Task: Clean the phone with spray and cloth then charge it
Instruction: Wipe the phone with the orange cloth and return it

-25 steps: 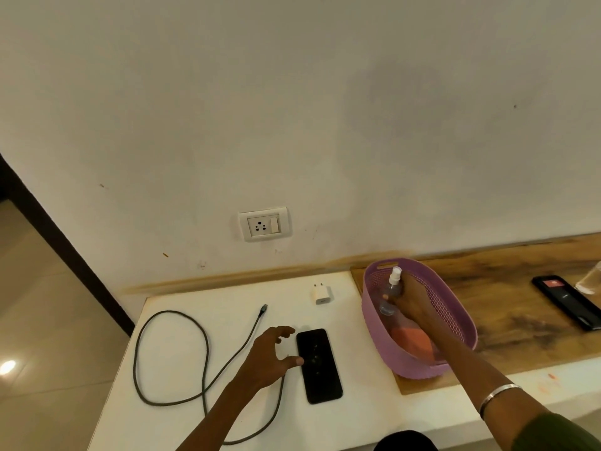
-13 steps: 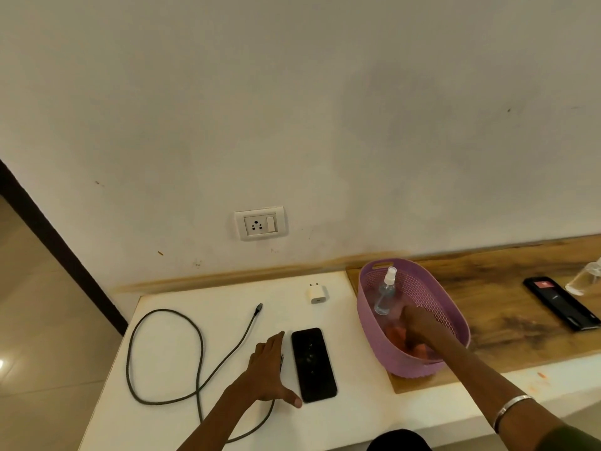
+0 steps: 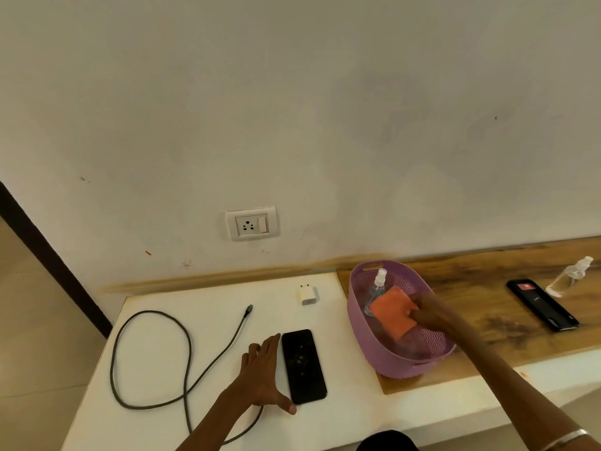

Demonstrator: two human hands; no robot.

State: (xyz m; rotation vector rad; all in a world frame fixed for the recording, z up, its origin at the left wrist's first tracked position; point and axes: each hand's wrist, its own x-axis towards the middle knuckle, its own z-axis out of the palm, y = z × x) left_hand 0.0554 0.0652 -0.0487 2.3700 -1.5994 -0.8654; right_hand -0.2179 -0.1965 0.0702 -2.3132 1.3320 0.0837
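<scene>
The right hand [image 3: 429, 312] is gripping an orange cloth [image 3: 392, 310] over the purple basket [image 3: 383, 346] holding a spray bottle [image 3: 377, 288], while the left hand [image 3: 263, 375] is resting flat and unclenched, touching the phone [image 3: 304, 366] lying left of the basket.

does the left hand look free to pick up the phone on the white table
Probably yes. The left hand lies open beside the phone, holding nothing, and nothing sits between them or on the screen.

Orange cloth [image 3: 393, 312], purple perforated basket [image 3: 367, 333], black phone [image 3: 303, 366], grey cable [image 3: 182, 353], white charger [image 3: 307, 294], brown mottled wood board [image 3: 487, 288].
</scene>
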